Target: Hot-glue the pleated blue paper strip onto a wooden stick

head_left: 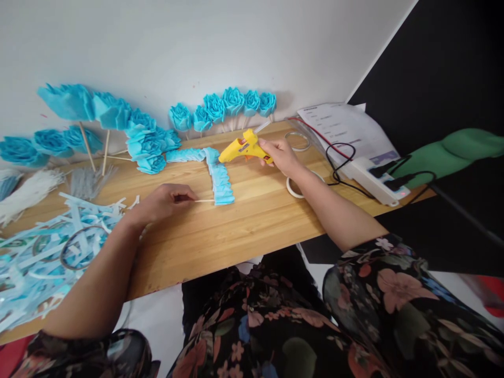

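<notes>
My right hand [279, 155] is wrapped round the handle of a yellow hot glue gun [244, 147]. The gun's nozzle points left, at or just above a pleated blue crepe paper strip [219, 176]; whether they touch I cannot tell. That strip lies bent on the table, one stretch running left toward the paper flowers and the other toward me. My left hand [167, 202] pinches a thin wooden stick [205, 200], whose far end meets the strip's near end. A clear glue stick [262, 126] juts from the back of the gun.
Blue paper roses [233, 101] on sticks line the wall, with more flowers [112, 110] at left. Paper scraps [59, 257] heap at front left. Tape rolls [293, 188], printed sheets [348, 128] and a power strip [378, 181] with cables lie at right.
</notes>
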Demonstrator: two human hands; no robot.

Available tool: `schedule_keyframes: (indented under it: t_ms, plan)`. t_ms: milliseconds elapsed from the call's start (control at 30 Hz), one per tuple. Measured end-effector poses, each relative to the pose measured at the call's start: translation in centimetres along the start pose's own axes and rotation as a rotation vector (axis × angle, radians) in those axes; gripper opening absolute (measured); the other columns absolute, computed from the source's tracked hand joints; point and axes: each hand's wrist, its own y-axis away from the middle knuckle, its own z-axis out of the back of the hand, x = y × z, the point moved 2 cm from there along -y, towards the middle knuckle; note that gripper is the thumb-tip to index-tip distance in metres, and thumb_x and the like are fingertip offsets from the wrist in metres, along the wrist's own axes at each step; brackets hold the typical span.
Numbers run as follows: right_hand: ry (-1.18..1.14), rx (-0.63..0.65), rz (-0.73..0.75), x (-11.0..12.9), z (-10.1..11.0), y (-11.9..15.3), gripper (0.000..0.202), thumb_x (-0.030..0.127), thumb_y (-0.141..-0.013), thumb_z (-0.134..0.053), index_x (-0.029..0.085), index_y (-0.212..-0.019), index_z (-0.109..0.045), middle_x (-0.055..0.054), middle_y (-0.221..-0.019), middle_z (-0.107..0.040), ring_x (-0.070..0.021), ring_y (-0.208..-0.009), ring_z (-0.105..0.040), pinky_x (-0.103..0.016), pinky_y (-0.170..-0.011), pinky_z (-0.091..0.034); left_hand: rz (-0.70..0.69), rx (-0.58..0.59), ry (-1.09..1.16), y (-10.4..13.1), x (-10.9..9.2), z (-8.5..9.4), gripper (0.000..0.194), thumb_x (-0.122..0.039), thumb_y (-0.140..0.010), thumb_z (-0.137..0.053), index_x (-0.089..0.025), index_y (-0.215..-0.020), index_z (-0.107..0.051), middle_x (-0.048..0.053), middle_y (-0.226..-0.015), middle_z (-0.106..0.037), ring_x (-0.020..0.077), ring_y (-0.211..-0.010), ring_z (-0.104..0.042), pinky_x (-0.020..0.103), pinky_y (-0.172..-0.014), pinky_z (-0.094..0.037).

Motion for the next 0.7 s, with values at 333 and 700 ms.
schedule_keyframes:
  t_ms: [333,700]
  plan:
    - [-0.045,0.005,0.014,-0.22,-0.03,-0.07,0.077,0.086,-0.092,-0.053,0.018,-0.058,-0.063,-0.001,-0.054,-0.059,-0.007,-0.046,-0.043,-0.023,-0.045,-0.031,0.005,-0.004,0.006,0.03,-0.08,-0.09,0.035,-0.049,-0.088,-0.061,-0.018,-0.091,-0.077,0.006,-0.086,-0.078,0.0187,-0.076,-0.067,0.027,-0.069,-0.05]
    - [0.031,0.015,-0.005,-0.09,-0.05,0.07,0.074,0.083,-0.093,-0.055,0.018,-0.058,-0.065,-0.001,-0.054,-0.06,-0.0081,-0.047,-0.044,-0.024,-0.047,-0.032,0.022,-0.016,0.011,0.1,-0.42,0.04,0.036,-0.05,-0.086,-0.062,-0.018,-0.09,-0.077,0.005,-0.084,-0.077,0.0184,-0.075,-0.066,0.027,-0.068,-0.05]
